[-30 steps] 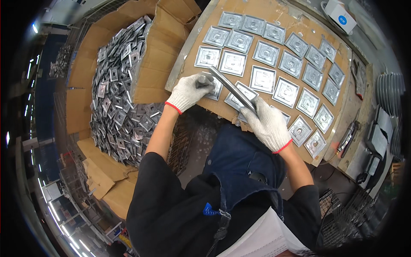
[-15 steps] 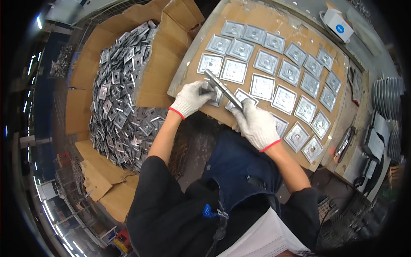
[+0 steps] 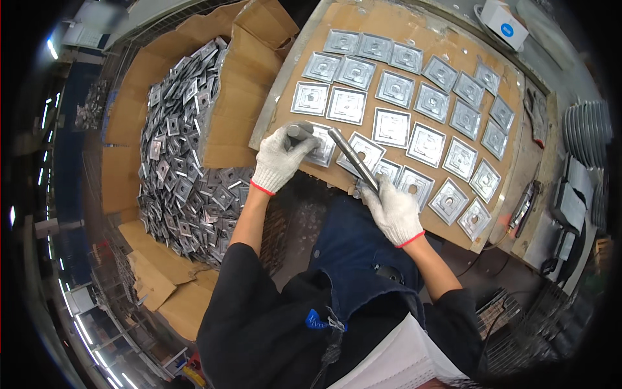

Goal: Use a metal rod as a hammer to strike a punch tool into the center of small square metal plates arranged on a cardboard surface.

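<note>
Two white-gloved hands are apart: the left hand (image 3: 278, 161) is clamped on a short metal cylinder (image 3: 295, 131), the right hand (image 3: 394, 212) on a metal rod (image 3: 355, 159) slanting forward from it toward the left. Ahead of both, square metal plates (image 3: 391, 128) lie on a brown board (image 3: 389, 19). Left of the left hand, a cardboard box (image 3: 236, 123) holds piled pieces (image 3: 184, 155).
</note>
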Demonstrator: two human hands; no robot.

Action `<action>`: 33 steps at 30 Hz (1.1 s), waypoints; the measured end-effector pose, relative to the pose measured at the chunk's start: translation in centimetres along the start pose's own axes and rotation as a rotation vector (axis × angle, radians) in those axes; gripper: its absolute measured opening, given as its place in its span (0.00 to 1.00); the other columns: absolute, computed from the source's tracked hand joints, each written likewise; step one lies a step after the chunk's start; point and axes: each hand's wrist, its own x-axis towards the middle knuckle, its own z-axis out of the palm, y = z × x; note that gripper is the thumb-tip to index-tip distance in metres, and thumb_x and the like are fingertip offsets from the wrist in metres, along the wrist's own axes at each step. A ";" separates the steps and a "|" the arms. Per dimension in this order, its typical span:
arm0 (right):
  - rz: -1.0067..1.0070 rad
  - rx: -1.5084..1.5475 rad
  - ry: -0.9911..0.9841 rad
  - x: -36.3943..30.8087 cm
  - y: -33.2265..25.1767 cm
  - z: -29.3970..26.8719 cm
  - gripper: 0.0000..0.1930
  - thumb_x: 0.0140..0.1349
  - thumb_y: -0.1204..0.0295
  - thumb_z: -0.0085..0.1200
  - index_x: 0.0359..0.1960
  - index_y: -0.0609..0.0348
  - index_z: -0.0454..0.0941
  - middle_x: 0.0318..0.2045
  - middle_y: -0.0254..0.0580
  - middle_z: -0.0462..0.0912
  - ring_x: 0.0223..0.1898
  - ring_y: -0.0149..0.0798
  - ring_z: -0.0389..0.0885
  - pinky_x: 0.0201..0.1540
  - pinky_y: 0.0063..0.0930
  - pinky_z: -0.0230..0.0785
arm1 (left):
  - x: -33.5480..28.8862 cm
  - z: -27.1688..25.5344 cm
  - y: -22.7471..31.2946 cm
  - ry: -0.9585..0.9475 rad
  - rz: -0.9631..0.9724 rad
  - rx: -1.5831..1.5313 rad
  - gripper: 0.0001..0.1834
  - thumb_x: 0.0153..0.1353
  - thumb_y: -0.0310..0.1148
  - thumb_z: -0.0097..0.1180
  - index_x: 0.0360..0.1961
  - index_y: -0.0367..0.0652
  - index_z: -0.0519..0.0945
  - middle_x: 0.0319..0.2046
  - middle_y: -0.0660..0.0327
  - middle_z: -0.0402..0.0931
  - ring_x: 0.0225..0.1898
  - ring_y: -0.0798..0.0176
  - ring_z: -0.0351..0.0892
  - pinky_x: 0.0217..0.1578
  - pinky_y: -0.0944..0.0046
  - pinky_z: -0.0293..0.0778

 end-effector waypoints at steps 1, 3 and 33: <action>0.012 0.004 0.002 -0.1 0.3 0.5 0.22 0.77 0.51 0.55 0.45 0.61 0.76 0.19 0.55 0.83 0.22 0.62 0.86 0.26 0.54 0.78 | -0.2 0.2 0.0 0.017 -0.016 -0.037 0.15 0.69 0.25 0.69 0.54 0.31 0.83 0.39 0.57 0.92 0.45 0.68 0.90 0.50 0.65 0.84; -0.025 -0.168 -0.045 0.7 1.4 1.6 0.22 0.77 0.50 0.55 0.46 0.61 0.76 0.20 0.55 0.84 0.22 0.62 0.86 0.26 0.54 0.78 | -0.2 0.3 0.3 0.003 0.014 0.046 0.15 0.69 0.24 0.69 0.54 0.30 0.83 0.39 0.57 0.92 0.45 0.68 0.90 0.50 0.65 0.85; 0.370 0.303 -0.239 -5.0 1.8 -1.7 0.26 0.75 0.47 0.53 0.52 0.62 0.79 0.34 0.67 0.87 0.44 0.71 0.86 0.49 0.59 0.75 | 8.4 -0.3 -4.5 0.318 0.061 -0.122 0.11 0.72 0.26 0.65 0.50 0.31 0.80 0.36 0.60 0.88 0.42 0.68 0.85 0.53 0.63 0.79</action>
